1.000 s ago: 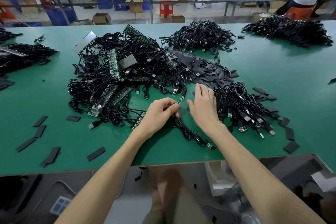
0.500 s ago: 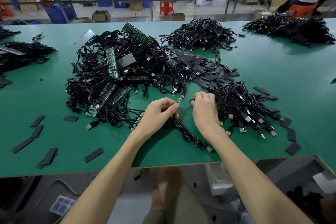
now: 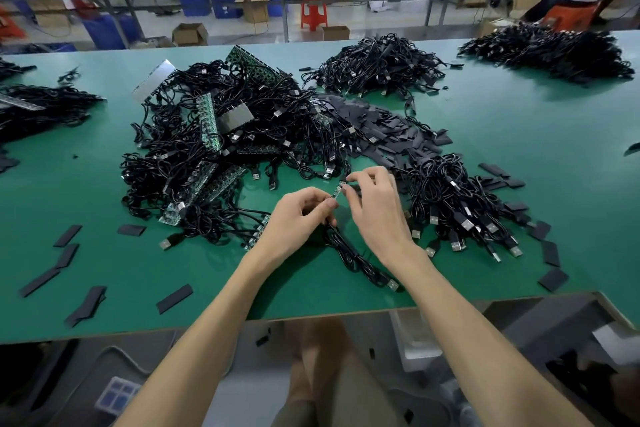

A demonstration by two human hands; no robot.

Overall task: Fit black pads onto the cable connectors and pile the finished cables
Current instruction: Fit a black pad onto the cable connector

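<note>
Black, limp cable (image 3: 349, 253), frame centre, trailing toward the lower edge: light, floppy, likely best held just behind its small green connector board (image 3: 338, 191). Left hand (image 3: 298, 218) grips it there; right hand (image 3: 377, 215) pinches the board's tip. Pad heap (image 3: 391, 135) above, cable pile (image 3: 457, 204) right. No legible writing.

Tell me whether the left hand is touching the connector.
Touching. The head view shows the left hand pinching the connector at its near end, with no gap.
</note>
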